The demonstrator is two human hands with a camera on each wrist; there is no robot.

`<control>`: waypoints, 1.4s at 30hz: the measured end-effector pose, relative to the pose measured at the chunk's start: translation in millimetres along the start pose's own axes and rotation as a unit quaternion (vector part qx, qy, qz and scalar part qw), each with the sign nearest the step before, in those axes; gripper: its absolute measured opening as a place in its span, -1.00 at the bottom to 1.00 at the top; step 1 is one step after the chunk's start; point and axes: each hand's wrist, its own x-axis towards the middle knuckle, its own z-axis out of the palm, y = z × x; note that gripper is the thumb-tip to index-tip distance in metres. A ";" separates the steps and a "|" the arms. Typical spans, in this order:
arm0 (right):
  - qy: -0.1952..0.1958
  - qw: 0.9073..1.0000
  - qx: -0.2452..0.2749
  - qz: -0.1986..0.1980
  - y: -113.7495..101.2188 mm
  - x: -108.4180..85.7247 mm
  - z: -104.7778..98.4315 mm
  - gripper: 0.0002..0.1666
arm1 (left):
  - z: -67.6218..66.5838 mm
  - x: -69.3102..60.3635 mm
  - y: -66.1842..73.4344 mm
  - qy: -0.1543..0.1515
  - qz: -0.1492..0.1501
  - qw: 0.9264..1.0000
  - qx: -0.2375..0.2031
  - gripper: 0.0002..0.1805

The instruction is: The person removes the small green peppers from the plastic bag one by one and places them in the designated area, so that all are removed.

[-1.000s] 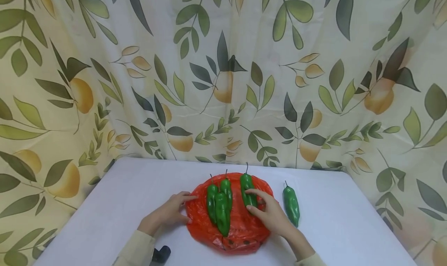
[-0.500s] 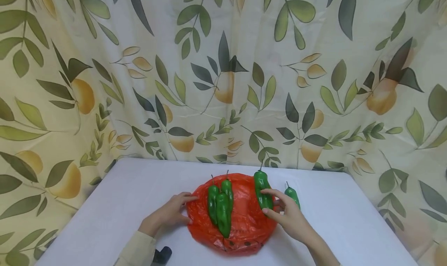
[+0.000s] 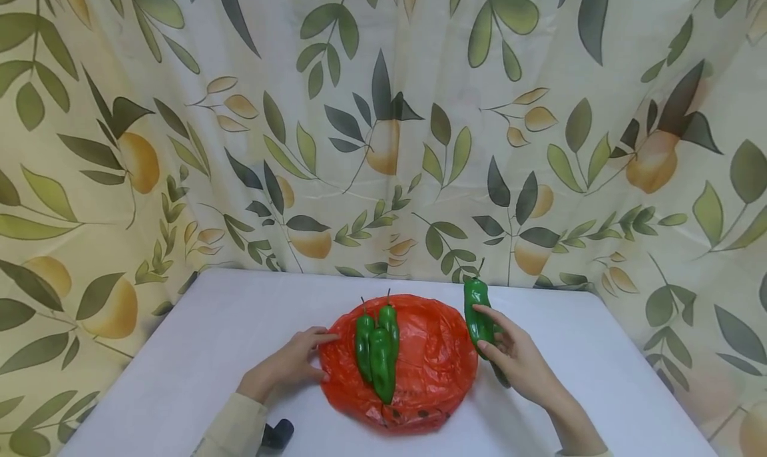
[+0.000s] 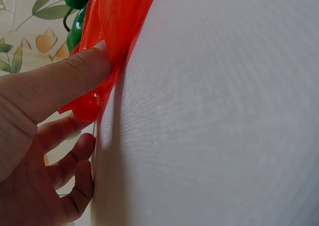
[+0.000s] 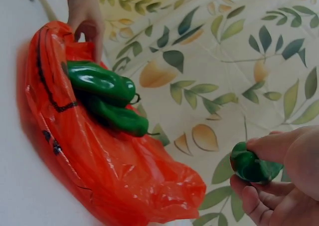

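Note:
In the head view, my right hand (image 3: 518, 357) grips a glossy green chili pepper (image 3: 473, 304) between thumb and fingers. It is held just past the right edge of a round, crinkled red plastic bag (image 3: 431, 350). My left hand (image 3: 293, 360) holds the bag's left edge, its thumb (image 4: 75, 74) on the red plastic in the left wrist view. Three green peppers (image 3: 381, 364) lie close together on the left half of the bag. Under my right hand, the tip of another green pepper (image 3: 500, 375) shows on the table; the rest is hidden.
The white table (image 3: 569, 350) reaches back to a leaf-and-fruit patterned curtain (image 3: 383, 144). A small black object (image 3: 277, 435) is by my left sleeve. Dark markings (image 5: 52, 141) run along the bag's near side.
My right hand has lifted the pepper off the right side of the bag and carried it rightward, over the pepper on the table. My left hand has stayed at the bag's edge.

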 end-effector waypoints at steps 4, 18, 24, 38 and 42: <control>-0.010 1.000 -0.002 0.004 1.7 -0.4 -6.2 -0.20 | 3.2 1.9 -4.3 0.000 -0.005 1.000 -0.005 -0.24; -0.023 0.996 -0.067 0.050 16.9 -4.7 -24.3 -0.11 | 3.2 3.3 -6.9 -0.002 0.012 1.000 0.010 -0.22; -0.023 0.995 -0.085 0.048 25.9 -3.9 -37.5 -0.12 | 2.4 4.3 -8.2 -0.004 0.019 1.000 0.007 -0.23; -0.031 0.991 -0.089 0.093 44.6 -7.4 -60.6 -0.25 | 3.5 3.8 -5.9 -0.004 0.017 1.000 0.006 -0.24; -0.035 0.989 -0.097 0.107 51.8 -4.2 -63.1 -0.23 | 2.3 3.1 -4.2 0.001 0.022 1.000 0.009 -0.24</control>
